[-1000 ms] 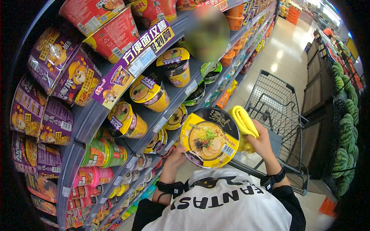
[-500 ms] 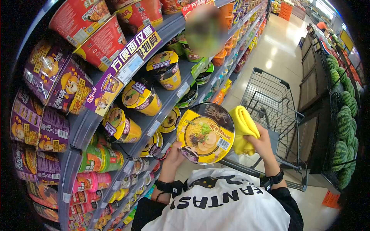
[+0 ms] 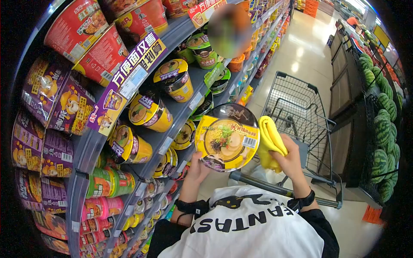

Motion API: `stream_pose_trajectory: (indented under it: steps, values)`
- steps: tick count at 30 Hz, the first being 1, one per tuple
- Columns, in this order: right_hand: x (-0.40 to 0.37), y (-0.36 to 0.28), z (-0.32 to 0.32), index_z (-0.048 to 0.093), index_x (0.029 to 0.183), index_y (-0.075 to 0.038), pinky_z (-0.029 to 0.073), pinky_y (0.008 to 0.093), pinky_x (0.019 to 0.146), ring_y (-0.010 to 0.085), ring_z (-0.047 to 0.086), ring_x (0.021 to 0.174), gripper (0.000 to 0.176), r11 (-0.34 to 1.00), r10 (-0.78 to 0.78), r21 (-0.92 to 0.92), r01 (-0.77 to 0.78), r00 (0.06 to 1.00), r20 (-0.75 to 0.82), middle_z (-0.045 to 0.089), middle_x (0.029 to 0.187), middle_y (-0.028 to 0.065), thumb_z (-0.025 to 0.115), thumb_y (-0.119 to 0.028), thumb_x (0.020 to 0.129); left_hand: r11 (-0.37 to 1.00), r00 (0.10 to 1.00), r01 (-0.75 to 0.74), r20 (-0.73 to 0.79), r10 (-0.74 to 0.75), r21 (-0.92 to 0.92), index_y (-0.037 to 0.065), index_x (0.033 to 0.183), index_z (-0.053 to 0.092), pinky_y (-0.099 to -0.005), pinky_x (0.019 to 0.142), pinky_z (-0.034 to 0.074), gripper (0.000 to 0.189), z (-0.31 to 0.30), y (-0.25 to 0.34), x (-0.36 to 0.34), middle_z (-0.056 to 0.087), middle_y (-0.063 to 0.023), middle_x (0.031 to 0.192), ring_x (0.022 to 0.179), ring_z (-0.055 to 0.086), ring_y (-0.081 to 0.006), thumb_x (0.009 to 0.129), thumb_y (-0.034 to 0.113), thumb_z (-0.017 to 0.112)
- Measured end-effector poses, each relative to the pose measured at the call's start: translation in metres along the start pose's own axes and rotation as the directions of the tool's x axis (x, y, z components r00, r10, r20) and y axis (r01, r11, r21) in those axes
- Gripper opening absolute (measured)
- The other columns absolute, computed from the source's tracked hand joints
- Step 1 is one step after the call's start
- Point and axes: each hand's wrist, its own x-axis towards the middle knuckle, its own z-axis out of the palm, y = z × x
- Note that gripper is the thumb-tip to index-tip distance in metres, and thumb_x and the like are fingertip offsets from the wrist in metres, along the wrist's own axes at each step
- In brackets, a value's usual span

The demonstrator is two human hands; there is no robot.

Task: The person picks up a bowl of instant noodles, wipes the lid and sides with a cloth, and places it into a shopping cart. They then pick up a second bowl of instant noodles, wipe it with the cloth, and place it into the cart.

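My left hand (image 3: 200,169) grips a round instant noodle bowl (image 3: 227,136) by its lower left edge. The bowl's yellow and black lid, with a noodle picture and a barcode, faces me. In my right hand (image 3: 289,158) is a folded yellow cloth (image 3: 272,142), pinched between thumb and fingers just right of the lid. To the left, yellow and black noodle cups (image 3: 150,112) stand on the shelf (image 3: 142,161). The fingers of my left hand are partly hidden behind the bowl.
Ahead to the right stands a wire shopping cart (image 3: 297,103), its handle (image 3: 275,189) close to my body. Watermelons (image 3: 380,129) fill a dark display stand (image 3: 344,124) along the right side. Large red noodle buckets (image 3: 77,28) are stacked on the upper left shelf.
The bowl and cloth have shifted slightly up and left in view, still held. The lid has turned a little. Shelf and cart have also moved left in the picture.
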Motion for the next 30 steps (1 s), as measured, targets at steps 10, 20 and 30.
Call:
stream_pose_trajectory:
  steps: [10,20,30]
  values:
    - [-0.007,0.006,-0.007,0.057,0.096,0.003,0.042,0.028,0.076,0.0206,0.056,0.084,0.032,0.986,0.137,0.107,-0.128,0.987,-0.081,0.058,0.09,0.01,0.058,-0.002,0.064,0.995,0.995,-0.045,0.087,0.052,-0.084,0.004,0.13,0.03,-0.0426,0.101,0.029,0.06,0.021,-0.003,0.017,0.039,-0.0129,0.13,0.12,0.038,-0.0264,0.078,0.025,0.051]
    - [-0.01,0.019,-0.019,0.057,0.095,0.003,0.042,0.0269,0.076,0.0185,0.055,0.084,0.03,0.98,0.144,0.152,-0.127,0.983,-0.11,0.056,0.089,0.009,0.058,-0.003,0.065,0.998,0.994,0.055,0.091,-0.052,-0.029,0.003,0.129,0.031,-0.0414,0.099,0.032,0.059,0.023,0.0,0.026,0.043,-0.0129,0.127,0.116,0.042,-0.0252,0.078,0.026,0.05]
    - [-0.009,0.021,-0.028,0.058,0.093,0.004,0.042,0.0268,0.077,0.0184,0.055,0.084,0.029,0.953,0.239,0.214,-0.215,0.966,-0.097,0.057,0.09,0.0088,0.057,-0.002,0.064,0.99,0.982,0.087,0.158,-0.104,0.11,0.008,0.133,0.024,-0.0417,0.098,0.033,0.06,0.022,0.009,0.029,0.038,-0.0109,0.13,0.117,0.041,-0.0232,0.08,0.018,0.05]
